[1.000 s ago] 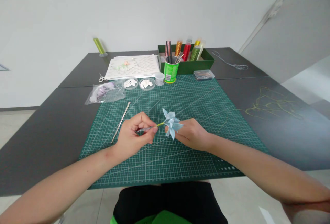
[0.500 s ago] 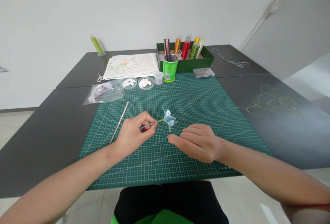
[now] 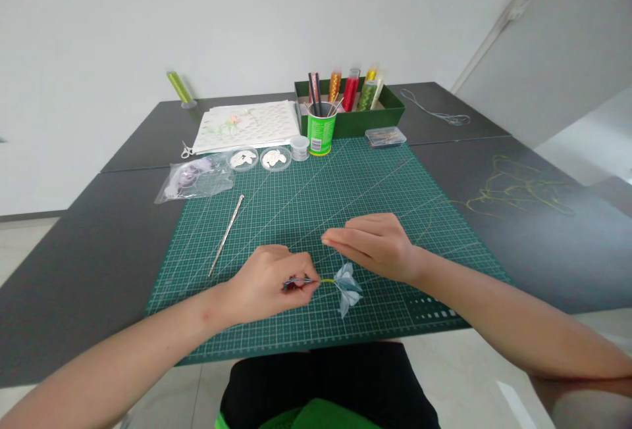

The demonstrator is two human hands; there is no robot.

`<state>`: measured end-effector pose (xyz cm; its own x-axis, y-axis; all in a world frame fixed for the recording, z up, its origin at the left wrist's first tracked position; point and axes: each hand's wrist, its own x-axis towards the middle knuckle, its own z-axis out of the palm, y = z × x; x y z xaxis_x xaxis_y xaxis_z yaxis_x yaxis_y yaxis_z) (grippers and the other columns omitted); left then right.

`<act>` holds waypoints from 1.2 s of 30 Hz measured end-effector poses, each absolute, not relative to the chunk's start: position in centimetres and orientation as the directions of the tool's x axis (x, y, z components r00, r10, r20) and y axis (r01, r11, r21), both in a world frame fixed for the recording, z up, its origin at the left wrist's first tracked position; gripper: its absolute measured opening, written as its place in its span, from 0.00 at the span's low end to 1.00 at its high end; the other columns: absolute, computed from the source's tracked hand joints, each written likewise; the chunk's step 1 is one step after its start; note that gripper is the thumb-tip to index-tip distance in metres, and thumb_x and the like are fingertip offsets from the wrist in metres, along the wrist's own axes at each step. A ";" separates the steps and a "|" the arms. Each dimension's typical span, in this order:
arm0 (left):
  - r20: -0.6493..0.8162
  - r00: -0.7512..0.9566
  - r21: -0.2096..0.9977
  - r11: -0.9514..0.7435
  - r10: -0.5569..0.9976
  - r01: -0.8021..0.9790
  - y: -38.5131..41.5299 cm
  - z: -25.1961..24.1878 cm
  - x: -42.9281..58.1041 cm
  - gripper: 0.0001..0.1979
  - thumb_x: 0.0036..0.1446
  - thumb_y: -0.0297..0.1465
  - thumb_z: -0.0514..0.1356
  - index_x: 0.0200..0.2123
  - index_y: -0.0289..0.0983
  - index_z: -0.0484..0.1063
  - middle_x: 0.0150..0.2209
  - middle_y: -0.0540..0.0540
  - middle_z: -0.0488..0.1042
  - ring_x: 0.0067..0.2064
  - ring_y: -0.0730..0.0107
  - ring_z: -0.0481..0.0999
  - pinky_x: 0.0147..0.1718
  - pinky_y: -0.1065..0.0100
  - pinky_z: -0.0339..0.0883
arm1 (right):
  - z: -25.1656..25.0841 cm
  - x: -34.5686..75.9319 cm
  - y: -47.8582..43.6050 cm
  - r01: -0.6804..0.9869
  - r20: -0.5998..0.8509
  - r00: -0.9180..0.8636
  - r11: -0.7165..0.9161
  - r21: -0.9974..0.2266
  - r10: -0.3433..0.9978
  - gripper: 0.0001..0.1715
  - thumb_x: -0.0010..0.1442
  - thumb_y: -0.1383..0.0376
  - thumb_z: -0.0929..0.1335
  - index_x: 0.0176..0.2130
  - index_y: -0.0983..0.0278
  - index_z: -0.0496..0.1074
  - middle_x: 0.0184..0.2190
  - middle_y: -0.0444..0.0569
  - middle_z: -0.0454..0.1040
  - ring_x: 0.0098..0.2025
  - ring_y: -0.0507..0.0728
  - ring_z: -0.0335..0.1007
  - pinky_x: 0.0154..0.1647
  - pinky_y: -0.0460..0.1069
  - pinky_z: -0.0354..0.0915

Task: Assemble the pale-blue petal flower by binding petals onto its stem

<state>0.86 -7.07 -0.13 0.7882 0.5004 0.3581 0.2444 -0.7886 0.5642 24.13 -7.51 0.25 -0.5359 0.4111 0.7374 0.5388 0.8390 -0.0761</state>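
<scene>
My left hand (image 3: 276, 283) is closed around the wire stem of a pale blue artificial flower (image 3: 348, 287). Its stem is wrapped in yellow-green near the bloom, and the petals point right, low over the green cutting mat (image 3: 296, 202). Just above and to the right of the bloom, my right hand (image 3: 372, 241) has its fingers pressed together in a pinch. A thin yellow-green thread (image 3: 429, 224) runs from this hand to a loose tangle (image 3: 523, 185) on the right; its end at the fingertips is too fine to see. Left of my left hand lies a slim silver tool (image 3: 227, 233).
At the back are a green box (image 3: 390, 118) with thread spools, a green can (image 3: 320, 136) holding tools, and white sheets (image 3: 276, 120). Two dishes of white pieces (image 3: 243, 158), a plastic bag (image 3: 197, 176), small scissors (image 3: 186, 149) and a clear case (image 3: 386, 137) lie nearer.
My left hand has moved right and toward me, bringing the flower with it, and the bloom has turned. My right hand has risen slightly, from beside the bloom to above it.
</scene>
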 end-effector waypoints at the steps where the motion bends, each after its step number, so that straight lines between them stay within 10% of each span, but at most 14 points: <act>1: 0.361 0.788 0.570 -0.787 0.499 0.237 -7.1 -0.1 0.8 0.06 0.58 0.25 0.60 0.29 0.38 0.68 0.21 0.58 0.69 0.21 0.80 0.68 0.27 0.75 0.61 | 0.2 24.1 -7.4 0.536 0.733 -0.527 0.837 -0.107 0.431 0.07 0.67 0.67 0.67 0.37 0.66 0.74 0.20 0.40 0.72 0.21 0.45 0.65 0.23 0.42 0.61; 13: 0.427 0.708 0.646 -0.737 0.563 0.197 -7.1 0.8 0.5 0.06 0.57 0.25 0.60 0.28 0.37 0.70 0.21 0.56 0.69 0.22 0.81 0.67 0.23 0.76 0.60 | -2.3 23.6 -6.6 0.443 0.574 -0.534 0.784 -0.435 0.621 0.10 0.67 0.67 0.66 0.39 0.68 0.76 0.32 0.49 0.81 0.31 0.50 0.77 0.32 0.43 0.69; 20: 0.399 0.459 0.799 -0.547 0.794 0.251 -6.5 1.0 0.0 0.05 0.57 0.28 0.61 0.29 0.37 0.69 0.18 0.55 0.69 0.20 0.80 0.67 0.21 0.77 0.61 | -2.7 22.8 -7.3 0.420 0.406 -0.552 0.663 -0.620 0.728 0.15 0.66 0.67 0.66 0.29 0.67 0.74 0.19 0.40 0.71 0.20 0.46 0.65 0.22 0.41 0.59; 24: 0.378 0.373 0.823 -0.492 0.847 0.285 -6.0 0.8 0.1 0.05 0.57 0.27 0.61 0.29 0.37 0.68 0.18 0.57 0.69 0.19 0.81 0.67 0.22 0.77 0.62 | -2.2 22.5 -7.9 0.370 0.519 -0.589 0.778 -0.508 0.619 0.14 0.69 0.66 0.65 0.32 0.67 0.75 0.20 0.41 0.72 0.22 0.47 0.68 0.25 0.42 0.62; 29: 0.390 0.365 0.757 -0.520 0.846 0.396 -5.8 0.5 0.1 0.04 0.58 0.28 0.60 0.30 0.37 0.69 0.20 0.56 0.70 0.21 0.80 0.68 0.23 0.77 0.61 | -1.0 22.9 -8.5 0.412 0.642 -0.676 0.908 -0.078 0.362 0.07 0.68 0.69 0.64 0.40 0.66 0.72 0.19 0.38 0.69 0.20 0.46 0.63 0.22 0.44 0.58; 36: 0.473 0.595 0.385 -0.760 0.649 0.523 -5.3 -0.3 0.0 0.04 0.60 0.28 0.58 0.32 0.39 0.70 0.22 0.56 0.72 0.23 0.78 0.70 0.30 0.72 0.62 | 0.2 23.5 -9.3 0.421 0.697 -0.686 0.896 0.144 0.210 0.06 0.64 0.71 0.68 0.43 0.68 0.71 0.19 0.38 0.66 0.20 0.47 0.59 0.20 0.46 0.56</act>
